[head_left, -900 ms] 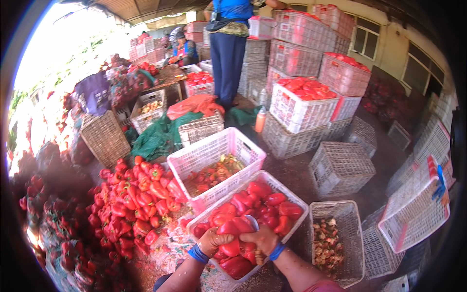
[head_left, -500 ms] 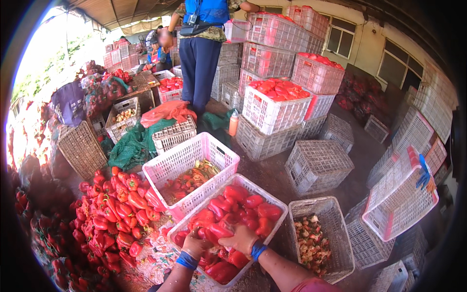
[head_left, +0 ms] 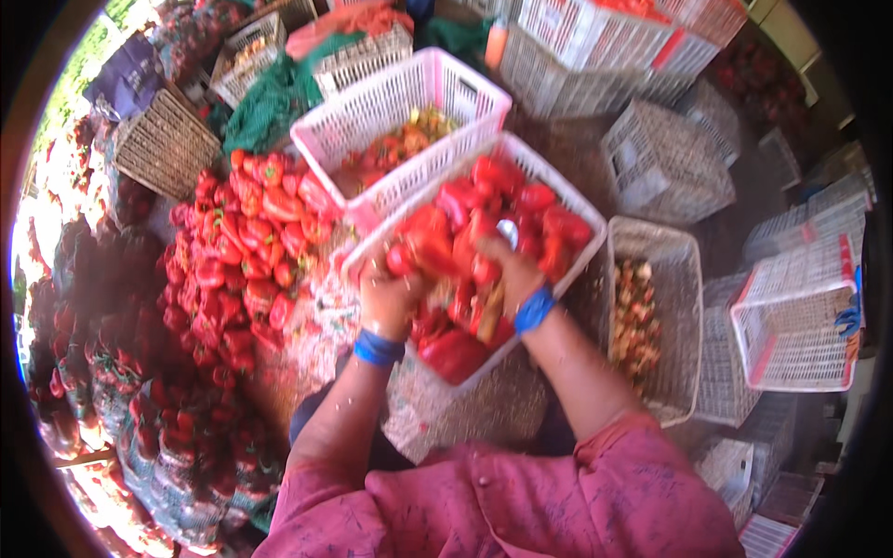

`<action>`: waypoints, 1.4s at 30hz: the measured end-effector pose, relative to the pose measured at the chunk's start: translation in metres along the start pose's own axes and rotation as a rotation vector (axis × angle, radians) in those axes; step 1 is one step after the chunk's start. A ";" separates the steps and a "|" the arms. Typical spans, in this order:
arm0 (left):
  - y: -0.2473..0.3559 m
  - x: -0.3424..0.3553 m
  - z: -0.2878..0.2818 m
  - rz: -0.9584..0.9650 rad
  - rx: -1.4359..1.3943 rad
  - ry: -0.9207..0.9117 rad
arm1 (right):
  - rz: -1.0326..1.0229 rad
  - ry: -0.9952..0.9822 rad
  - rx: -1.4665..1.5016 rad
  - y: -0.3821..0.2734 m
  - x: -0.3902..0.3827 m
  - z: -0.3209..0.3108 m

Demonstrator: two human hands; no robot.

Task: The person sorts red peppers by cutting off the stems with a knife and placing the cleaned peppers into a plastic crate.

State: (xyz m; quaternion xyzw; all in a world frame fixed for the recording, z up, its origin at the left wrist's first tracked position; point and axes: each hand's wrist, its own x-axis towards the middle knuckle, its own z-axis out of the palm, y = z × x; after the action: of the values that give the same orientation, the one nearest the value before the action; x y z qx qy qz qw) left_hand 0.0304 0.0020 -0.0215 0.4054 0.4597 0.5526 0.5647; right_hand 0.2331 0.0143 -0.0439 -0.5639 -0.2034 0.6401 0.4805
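Note:
Both my hands are over a pale plastic crate (head_left: 588,216) filled with red bell peppers (head_left: 456,358). My left hand (head_left: 389,296), at the crate's near left side, has its fingers curled round a red bell pepper (head_left: 400,259). Among the peppers to its right, my right hand (head_left: 510,272) is closed on what looks like a small tool. Its tan handle (head_left: 489,318) sticks out below the fist, and a shiny piece (head_left: 508,232) shows above. Motion blurs the fingers, and the tool's exact kind cannot be made out. Blue bands circle both wrists.
Behind stands a pink-white crate (head_left: 312,139) with pepper scraps. Loose red peppers (head_left: 246,251) are heaped at left, beside net sacks (head_left: 177,465). At right, a grey crate (head_left: 684,307) holds pepper cores (head_left: 635,321). More crates (head_left: 665,163) stand farther back.
The view has tilted down, so my shirt shows and the standing person is out of sight. My hands have lifted from the peppers; a tan handle now shows by the right one.

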 end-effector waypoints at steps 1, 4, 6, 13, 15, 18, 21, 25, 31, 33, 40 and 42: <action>0.010 0.005 0.001 0.013 -0.245 0.020 | -0.012 0.144 -0.137 -0.003 0.009 -0.004; 0.029 0.014 -0.018 0.047 -0.495 0.045 | -0.077 0.313 -0.453 -0.034 0.019 -0.020; 0.015 0.030 -0.029 0.003 -0.441 0.124 | -0.448 0.361 -1.140 -0.028 0.042 -0.038; -0.004 0.023 -0.042 -0.100 -0.661 0.300 | -0.403 0.008 -1.639 -0.011 -0.015 0.019; -0.045 0.037 -0.067 0.086 -0.270 0.427 | -0.415 0.009 -1.523 0.005 -0.020 0.037; -0.006 0.044 -0.056 -0.106 -0.724 0.402 | -0.366 -0.088 -1.638 0.034 -0.004 0.062; -0.030 0.046 -0.068 -0.081 -0.737 0.387 | -0.429 -0.179 -1.828 0.070 0.003 0.073; -0.029 0.043 -0.069 -0.224 -0.822 0.367 | -0.332 -0.267 -1.627 0.073 0.027 0.063; -0.034 0.040 -0.071 -0.294 -0.767 0.261 | -0.785 -0.107 -1.016 -0.015 -0.052 0.063; -0.022 0.038 -0.061 -0.494 -0.682 0.109 | -1.018 -0.234 -1.074 -0.017 -0.068 0.063; -0.049 0.027 -0.033 -0.566 -0.664 -0.044 | -0.833 -0.318 -1.202 0.001 -0.060 0.065; -0.030 0.020 -0.020 -0.527 -0.617 -0.035 | -0.743 -0.319 -1.182 0.000 -0.061 0.060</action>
State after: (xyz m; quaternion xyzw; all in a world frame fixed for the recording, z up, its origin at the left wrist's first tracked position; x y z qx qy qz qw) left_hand 0.0177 0.0190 -0.0572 0.0945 0.3509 0.4938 0.7900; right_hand 0.1722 -0.0205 0.0057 -0.5228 -0.7626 0.2916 0.2451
